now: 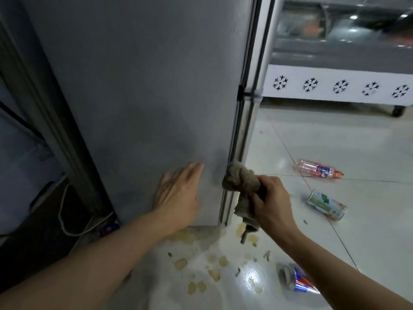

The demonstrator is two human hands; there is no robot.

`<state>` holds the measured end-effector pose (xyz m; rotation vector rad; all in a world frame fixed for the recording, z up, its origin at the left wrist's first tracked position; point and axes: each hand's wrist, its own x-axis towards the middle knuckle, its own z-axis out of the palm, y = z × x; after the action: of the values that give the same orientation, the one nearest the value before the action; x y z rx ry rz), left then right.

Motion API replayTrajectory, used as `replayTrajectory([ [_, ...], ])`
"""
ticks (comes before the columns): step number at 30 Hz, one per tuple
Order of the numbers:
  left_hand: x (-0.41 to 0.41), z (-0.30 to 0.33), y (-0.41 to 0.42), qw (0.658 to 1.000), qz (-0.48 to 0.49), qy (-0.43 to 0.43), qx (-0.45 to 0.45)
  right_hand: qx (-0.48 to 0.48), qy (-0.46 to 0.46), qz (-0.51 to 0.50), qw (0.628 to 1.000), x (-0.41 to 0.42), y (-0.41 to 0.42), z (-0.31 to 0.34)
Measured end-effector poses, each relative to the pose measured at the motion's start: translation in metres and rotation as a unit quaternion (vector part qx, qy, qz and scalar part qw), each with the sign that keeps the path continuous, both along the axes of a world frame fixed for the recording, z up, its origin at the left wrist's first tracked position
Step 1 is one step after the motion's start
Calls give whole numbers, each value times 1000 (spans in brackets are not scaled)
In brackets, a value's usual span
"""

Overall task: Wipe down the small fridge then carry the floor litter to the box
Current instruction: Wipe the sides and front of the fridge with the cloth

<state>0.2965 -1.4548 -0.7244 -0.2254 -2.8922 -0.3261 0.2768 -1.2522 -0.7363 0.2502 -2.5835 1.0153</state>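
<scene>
The right hand (pixel 271 204) grips a rag (pixel 240 182) at the fridge (pixel 145 97) corner, the left hand (pixel 178 193) lies flat on its side; pressed loosely, the rag could slip, while cans (pixel 326 205) and bottle (pixel 317 170) litter the floor (pixel 357 142).

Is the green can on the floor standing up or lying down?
Lying down. The green can rests on its side on the white floor tiles, its round end facing the fridge.
</scene>
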Motion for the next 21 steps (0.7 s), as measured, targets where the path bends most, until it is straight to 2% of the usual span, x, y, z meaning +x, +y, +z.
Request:
replayTrajectory([
  [5, -9, 73, 14, 995, -32, 85, 42, -191, 33, -27, 981, 5, 5, 74],
  [10, -17, 152, 26, 979, -61, 188, 50, -240, 153, -80, 955, -8, 0, 155],
  [17, -31, 233, 35, 962, -76, 260, 44, -330, 173, -129, 919, -45, -21, 239],
  [21, -39, 264, 34, 955, -76, 283, 38, -346, 223, -149, 899, -58, -41, 273],
])
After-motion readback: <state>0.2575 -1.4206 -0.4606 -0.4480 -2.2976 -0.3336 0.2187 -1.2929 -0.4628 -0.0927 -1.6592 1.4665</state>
